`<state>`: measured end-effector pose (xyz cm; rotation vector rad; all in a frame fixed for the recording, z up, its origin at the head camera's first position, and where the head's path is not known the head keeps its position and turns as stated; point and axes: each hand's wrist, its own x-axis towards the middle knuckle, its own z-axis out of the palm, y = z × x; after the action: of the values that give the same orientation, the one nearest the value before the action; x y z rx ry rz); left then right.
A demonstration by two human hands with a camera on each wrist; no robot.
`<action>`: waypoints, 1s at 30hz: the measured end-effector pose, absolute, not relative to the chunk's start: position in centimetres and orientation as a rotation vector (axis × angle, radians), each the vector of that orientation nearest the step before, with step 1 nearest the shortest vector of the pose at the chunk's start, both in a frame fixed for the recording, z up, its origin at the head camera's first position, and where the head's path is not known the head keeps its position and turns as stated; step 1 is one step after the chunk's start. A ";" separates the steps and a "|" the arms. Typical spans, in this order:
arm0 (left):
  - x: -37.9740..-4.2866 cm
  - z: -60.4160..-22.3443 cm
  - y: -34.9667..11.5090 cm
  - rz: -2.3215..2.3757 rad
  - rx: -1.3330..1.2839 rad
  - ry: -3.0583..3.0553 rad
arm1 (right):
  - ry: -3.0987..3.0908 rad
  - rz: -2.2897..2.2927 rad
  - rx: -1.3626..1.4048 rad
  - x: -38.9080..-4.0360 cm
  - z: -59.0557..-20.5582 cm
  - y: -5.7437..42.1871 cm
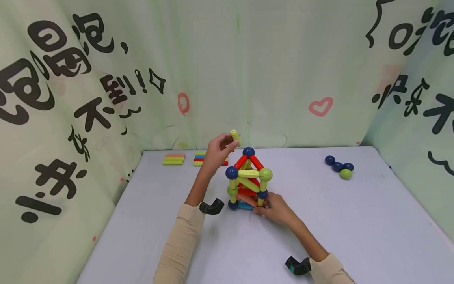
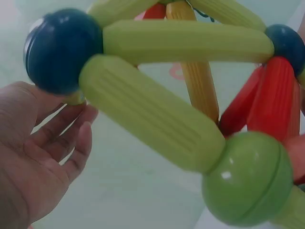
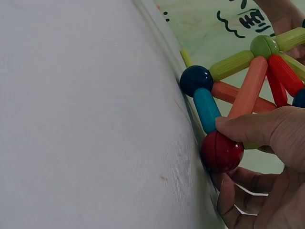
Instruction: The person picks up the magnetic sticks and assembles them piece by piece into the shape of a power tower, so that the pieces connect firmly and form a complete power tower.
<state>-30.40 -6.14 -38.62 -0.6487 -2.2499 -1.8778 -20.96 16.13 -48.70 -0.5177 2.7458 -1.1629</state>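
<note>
A tower of magnetic sticks and balls stands on the table, with a navy ball at its peak. Beside that peak, my left hand pinches a yellow-green stick, raised and tilted. The left wrist view shows that hand behind a blue ball, which largely hides the pinched stick. Low on the tower's right side, my right hand grips a bottom corner. There the right wrist view shows my thumb on a dark red ball, where a blue stick and an orange stick meet.
Loose yellow-green and orange sticks lie at the table's back left. Another row of mixed-colour sticks is partly behind my left hand. Several loose balls sit at the back right. A printed curtain hangs behind the white table.
</note>
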 end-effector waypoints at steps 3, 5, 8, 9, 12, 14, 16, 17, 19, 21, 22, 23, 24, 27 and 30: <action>-30.4 -37.7 -5.5 -1.823 -0.727 -2.297 | 2.745 -1.175 -0.520 -21.0 -48.7 16.1; -30.5 -37.4 -5.2 -1.785 -0.769 -2.329 | 2.743 -1.181 -0.518 -21.0 -48.8 16.1; -30.4 -37.1 -4.7 -1.725 -0.811 -2.390 | 2.739 -1.184 -0.533 -20.9 -48.9 16.1; -30.4 -37.0 -4.6 -1.707 -0.824 -2.406 | 2.737 -1.181 -0.539 -20.9 -49.0 16.1; -30.2 -36.9 -4.5 -1.664 -0.856 -2.442 | 2.732 -1.183 -0.540 -20.8 -49.1 16.2; -30.1 -37.0 -4.4 -1.642 -0.872 -2.451 | 2.733 -1.183 -0.540 -20.7 -49.1 16.2; -30.1 -37.0 -4.4 -1.627 -0.878 -2.453 | 2.736 -1.187 -0.538 -20.7 -49.1 16.3; -30.1 -37.0 -4.4 -1.624 -0.881 -2.452 | 2.738 -1.190 -0.540 -20.7 -49.2 16.3; -30.0 -37.1 -4.5 -1.626 -0.891 -2.448 | 2.740 -1.191 -0.545 -20.7 -49.2 16.3; -30.0 -37.2 -4.5 -1.633 -0.902 -2.449 | 2.740 -1.192 -0.565 -20.6 -49.2 16.4; -30.0 -37.2 -4.5 -1.639 -0.911 -2.449 | 2.739 -1.194 -0.564 -20.6 -49.2 16.4; -30.1 -37.2 -4.6 -1.644 -0.917 -2.449 | 2.738 -1.197 -0.564 -20.6 -49.2 16.5; -30.2 -37.3 -4.7 -1.653 -0.919 -2.447 | 2.738 -1.196 -0.561 -20.6 -49.2 16.6; -30.7 -37.8 -5.1 -1.662 -0.877 -2.435 | 2.740 -1.197 -0.551 -20.6 -49.2 16.7; -31.8 -39.2 -5.7 -1.534 -0.723 -2.484 | 2.741 -1.201 -0.552 -20.8 -49.0 16.8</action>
<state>-31.85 -5.69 -39.21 -0.7231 -2.4839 -1.5336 -20.78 16.80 -49.02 -0.5519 2.7408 -1.2014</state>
